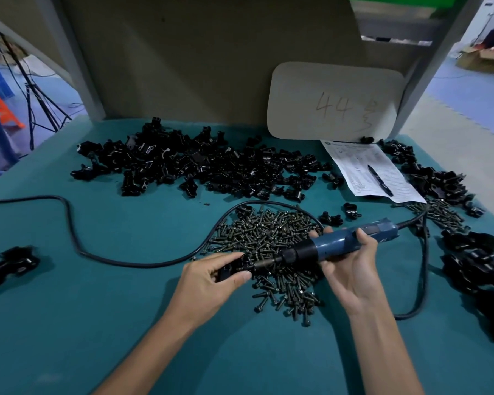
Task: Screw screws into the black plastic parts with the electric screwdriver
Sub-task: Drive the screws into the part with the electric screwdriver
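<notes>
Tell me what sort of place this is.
Probably a factory assembly bench: heaps of black parts and screws on a teal mat, a corded screwdriver in the right hand, and a printed form.

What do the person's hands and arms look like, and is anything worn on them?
Both are bare. The left hand and the right hand wear no gloves, and no ring shows. The left forearm and the right forearm carry no sleeve, watch or bracelet up to the lower edge of the picture. The visible nails look short and unpainted.
</notes>
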A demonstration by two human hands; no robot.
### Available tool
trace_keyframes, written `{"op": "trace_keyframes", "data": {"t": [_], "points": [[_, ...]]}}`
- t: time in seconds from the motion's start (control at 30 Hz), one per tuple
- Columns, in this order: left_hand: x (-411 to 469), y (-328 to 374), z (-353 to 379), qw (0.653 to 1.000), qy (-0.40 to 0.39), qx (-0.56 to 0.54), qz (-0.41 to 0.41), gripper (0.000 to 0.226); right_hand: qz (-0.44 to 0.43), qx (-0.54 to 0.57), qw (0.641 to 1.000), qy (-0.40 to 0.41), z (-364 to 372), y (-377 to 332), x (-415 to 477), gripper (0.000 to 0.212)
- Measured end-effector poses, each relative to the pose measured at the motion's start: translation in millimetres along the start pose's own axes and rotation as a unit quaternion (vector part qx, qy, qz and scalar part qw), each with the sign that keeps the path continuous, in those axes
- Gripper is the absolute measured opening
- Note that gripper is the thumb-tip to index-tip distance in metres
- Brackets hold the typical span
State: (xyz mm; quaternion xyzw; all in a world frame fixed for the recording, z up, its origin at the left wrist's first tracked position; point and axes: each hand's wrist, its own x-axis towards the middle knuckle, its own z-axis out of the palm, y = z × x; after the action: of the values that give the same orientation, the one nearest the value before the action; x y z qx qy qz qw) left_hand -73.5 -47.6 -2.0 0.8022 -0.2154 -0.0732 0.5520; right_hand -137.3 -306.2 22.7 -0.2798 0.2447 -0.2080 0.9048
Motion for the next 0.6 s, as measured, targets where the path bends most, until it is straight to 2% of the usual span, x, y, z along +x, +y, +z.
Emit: {"op": "trace_keyframes", "data": {"t": [0.6], "points": [[-1.8,-0.8,3.8,1.0,0.015,-0.014,0.0,0.047,0.01,-0.008,1.0,0.002,2.0,1.4,-7.6,0.046]]}}
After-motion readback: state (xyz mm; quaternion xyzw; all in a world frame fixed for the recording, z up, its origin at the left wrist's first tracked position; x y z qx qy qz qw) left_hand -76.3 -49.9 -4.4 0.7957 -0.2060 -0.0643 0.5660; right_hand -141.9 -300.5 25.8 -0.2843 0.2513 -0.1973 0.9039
